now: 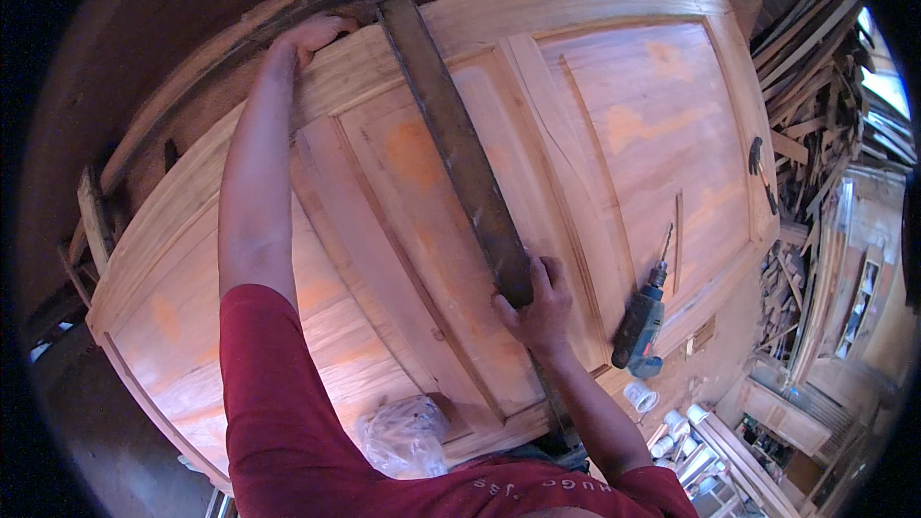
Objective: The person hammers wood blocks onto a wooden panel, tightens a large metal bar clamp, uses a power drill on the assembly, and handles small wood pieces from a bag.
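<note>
A large panelled wooden door (537, 144) lies flat in front of me, with orange-tinged filler or stain patches on its panels. Across its width runs a long dark metal bar clamp (446, 125), its far end with a block over the door's far edge. My right hand (542, 307) is wrapped round the near end of the bar, thumb on one side and fingers on the other. Stretched out, my left arm reaches the far edge, where my left hand (321, 34) curls over the door's rail beside the clamp; its fingertips are partly hidden.
A power drill (639, 326) with a bit fitted lies on the door's right part, near a thin wood strip (678, 240). Pliers-like tool (762, 173) rests at the right end. A clear plastic bag (403, 436) sits close to me. Scrap wood (815, 67) is piled at right.
</note>
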`<state>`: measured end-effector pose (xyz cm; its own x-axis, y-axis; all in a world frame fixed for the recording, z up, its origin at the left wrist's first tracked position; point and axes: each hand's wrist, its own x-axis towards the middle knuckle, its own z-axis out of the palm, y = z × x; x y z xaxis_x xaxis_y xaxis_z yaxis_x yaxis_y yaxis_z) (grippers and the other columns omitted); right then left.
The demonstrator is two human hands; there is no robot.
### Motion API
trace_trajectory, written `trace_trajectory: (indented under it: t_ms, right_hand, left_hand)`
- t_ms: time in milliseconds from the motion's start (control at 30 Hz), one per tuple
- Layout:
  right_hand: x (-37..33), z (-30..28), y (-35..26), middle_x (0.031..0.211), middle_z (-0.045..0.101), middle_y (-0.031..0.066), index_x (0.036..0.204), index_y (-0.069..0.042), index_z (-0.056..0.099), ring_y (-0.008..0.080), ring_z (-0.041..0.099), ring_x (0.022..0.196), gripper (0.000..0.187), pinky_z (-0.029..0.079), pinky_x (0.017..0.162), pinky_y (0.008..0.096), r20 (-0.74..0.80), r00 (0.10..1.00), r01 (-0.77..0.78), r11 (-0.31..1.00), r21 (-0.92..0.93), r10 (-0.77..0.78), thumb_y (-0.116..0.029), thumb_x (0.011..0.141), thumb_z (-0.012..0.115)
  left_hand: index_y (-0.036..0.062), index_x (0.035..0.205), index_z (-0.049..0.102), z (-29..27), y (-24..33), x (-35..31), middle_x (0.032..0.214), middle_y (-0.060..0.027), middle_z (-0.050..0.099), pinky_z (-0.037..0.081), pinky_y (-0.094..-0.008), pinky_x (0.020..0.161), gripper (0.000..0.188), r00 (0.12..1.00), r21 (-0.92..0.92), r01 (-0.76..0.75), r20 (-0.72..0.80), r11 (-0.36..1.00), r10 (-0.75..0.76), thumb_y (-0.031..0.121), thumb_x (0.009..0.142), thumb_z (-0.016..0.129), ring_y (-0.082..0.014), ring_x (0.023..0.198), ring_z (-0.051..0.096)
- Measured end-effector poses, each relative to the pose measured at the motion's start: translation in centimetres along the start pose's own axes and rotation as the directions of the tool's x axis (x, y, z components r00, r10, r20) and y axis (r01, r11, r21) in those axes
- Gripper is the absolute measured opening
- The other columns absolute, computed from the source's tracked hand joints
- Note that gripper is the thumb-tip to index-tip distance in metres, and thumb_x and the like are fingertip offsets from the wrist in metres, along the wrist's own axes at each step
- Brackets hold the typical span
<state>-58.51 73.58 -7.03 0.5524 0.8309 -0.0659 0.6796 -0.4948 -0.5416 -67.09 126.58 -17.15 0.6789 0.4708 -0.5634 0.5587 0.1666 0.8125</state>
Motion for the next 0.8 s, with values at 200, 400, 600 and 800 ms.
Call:
trace_trajectory:
  t_ms: [200,400,600,800]
  right_hand:
    - [-0.6,0.1,0.3,0.103,0.058,0.0197,0.126,-0.003,0.057,0.0376,0.06,0.094,0.071,0.051,0.08,0.0459,-0.024,1.0,-0.017,1.0,-0.011,0.017,-0.032,0.065,0.078]
    - [-0.6,0.0,0.1,0.1,0.058,0.0202,0.12,0.002,0.06,0.0371,0.061,0.089,0.066,0.052,0.076,0.0435,-0.036,0.999,0.015,1.0,0.027,-0.014,-0.026,0.063,0.078]
    - [-1.0,-0.3,0.6,0.098,0.058,0.02,0.121,0.002,0.059,0.0359,0.061,0.088,0.066,0.052,0.075,0.0433,-0.075,0.997,0.011,0.999,-0.032,-0.013,-0.025,0.064,0.077]
    - [-1.2,-0.5,0.3,0.099,0.057,0.02,0.122,0.002,0.059,0.0353,0.06,0.089,0.067,0.051,0.077,0.0427,-0.049,0.999,-0.006,1.0,-0.016,0.005,-0.024,0.063,0.078]
  left_hand:
    - [0.0043,0.105,0.069,1.8,2.6,-1.4,0.102,-0.0091,0.069,0.057,-0.0358,0.075,0.024,0.984,-0.119,0.175,-0.018,0.977,-0.179,0.017,0.088,0.059,-0.0174,0.087,0.067]
    - [0.007,0.112,0.068,-3.0,-2.3,2.0,0.113,-0.0094,0.067,0.053,-0.0385,0.087,0.029,0.991,0.402,-0.132,0.038,0.906,0.127,0.023,0.09,0.058,-0.0184,0.1,0.064]
    - [0.007,0.113,0.067,1.2,2.5,-1.1,0.112,-0.0109,0.066,0.052,-0.0372,0.084,0.033,0.98,-0.038,0.198,0.005,0.979,-0.198,0.028,0.089,0.058,-0.0201,0.099,0.064]
    - [0.0062,0.109,0.067,0.0,1.2,-1.0,0.105,-0.0102,0.067,0.054,-0.0352,0.079,0.029,0.969,-0.086,0.246,0.018,0.965,-0.246,0.026,0.09,0.057,-0.0185,0.09,0.065]
